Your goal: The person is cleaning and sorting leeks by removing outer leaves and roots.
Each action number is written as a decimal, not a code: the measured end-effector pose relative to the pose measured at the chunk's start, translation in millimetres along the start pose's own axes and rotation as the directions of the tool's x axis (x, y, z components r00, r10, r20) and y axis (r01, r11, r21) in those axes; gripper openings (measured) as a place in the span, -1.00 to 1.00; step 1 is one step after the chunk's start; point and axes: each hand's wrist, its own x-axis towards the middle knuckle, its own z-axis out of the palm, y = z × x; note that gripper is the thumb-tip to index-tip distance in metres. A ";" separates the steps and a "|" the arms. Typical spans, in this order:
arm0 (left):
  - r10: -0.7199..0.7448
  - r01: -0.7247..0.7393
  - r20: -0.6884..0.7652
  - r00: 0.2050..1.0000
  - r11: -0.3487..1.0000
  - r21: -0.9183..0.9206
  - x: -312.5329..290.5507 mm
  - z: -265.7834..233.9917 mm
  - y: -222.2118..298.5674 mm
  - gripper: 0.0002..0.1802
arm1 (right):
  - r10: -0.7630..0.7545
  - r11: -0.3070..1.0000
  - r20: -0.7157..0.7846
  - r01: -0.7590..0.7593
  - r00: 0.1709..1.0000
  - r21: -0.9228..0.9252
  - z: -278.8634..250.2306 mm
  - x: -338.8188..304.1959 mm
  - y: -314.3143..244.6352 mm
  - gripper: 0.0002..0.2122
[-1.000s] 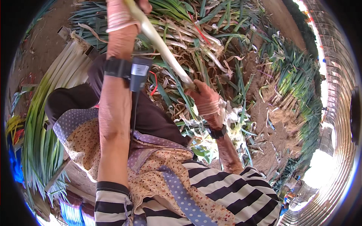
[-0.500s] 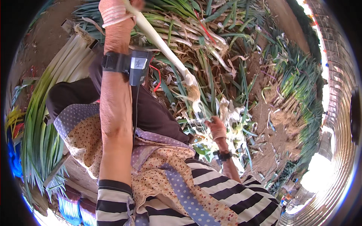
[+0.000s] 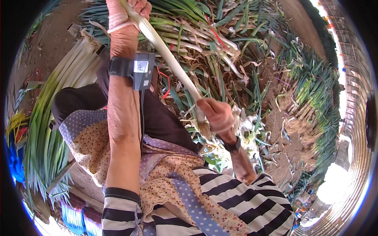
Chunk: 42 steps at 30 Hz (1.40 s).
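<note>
A long green onion [image 3: 161,45] runs slantwise from the top of the view down toward the middle. Its pale shaft passes through my left hand [image 3: 126,15], which is wrapped round it at the upper edge in a light glove or wrap. My right hand [image 3: 217,115] is closed round the lower shaft, just above the brownish root end [image 3: 205,129]. The leafy end of this stalk lies outside the picture. White peelings and leaf scraps [image 3: 248,129] are heaped under and beside my right hand.
A heap of untrimmed green onions [image 3: 197,37] lies ahead on the soil. Cleaned stalks [image 3: 67,74] rest in a rack at my left. Another long pile [image 3: 311,98] stretches along the right, next to a ribbed wall [image 3: 360,114]. Red ties lie among the stalks.
My right hand has moved up and left from below the root end and taken hold of the lower shaft. The loose strip near the root no longer shows. My left hand keeps its grip.
</note>
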 end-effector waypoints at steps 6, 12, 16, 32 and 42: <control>0.003 -0.005 -0.184 0.983 1.000 -0.011 13.4 -13.3 6.6 -0.23 | 0.041 0.987 -0.154 -0.064 0.987 -0.146 -30.2 -60.3 -51.9 -0.92; 0.034 -0.018 -0.192 0.981 0.996 0.082 17.3 -9.9 1.5 -0.48 | 0.712 0.643 -0.042 -0.675 0.701 -0.362 -41.5 -159.9 18.4 -0.69; 0.043 -0.036 -0.157 0.987 0.998 0.047 8.2 2.4 2.5 -0.39 | 0.582 0.506 -0.225 -0.565 0.782 -0.652 -56.8 -136.3 44.9 -0.31; -0.058 0.056 0.003 0.998 0.954 -0.294 5.1 -16.1 -7.2 -0.28 | 0.030 0.907 -0.226 -0.122 0.974 -0.403 0.4 -29.1 -0.9 -0.79; -0.088 0.138 0.188 0.978 0.951 -0.277 -0.4 3.8 -20.5 -0.12 | 0.709 0.705 -0.352 -0.600 0.612 0.377 15.7 -105.9 64.9 -0.79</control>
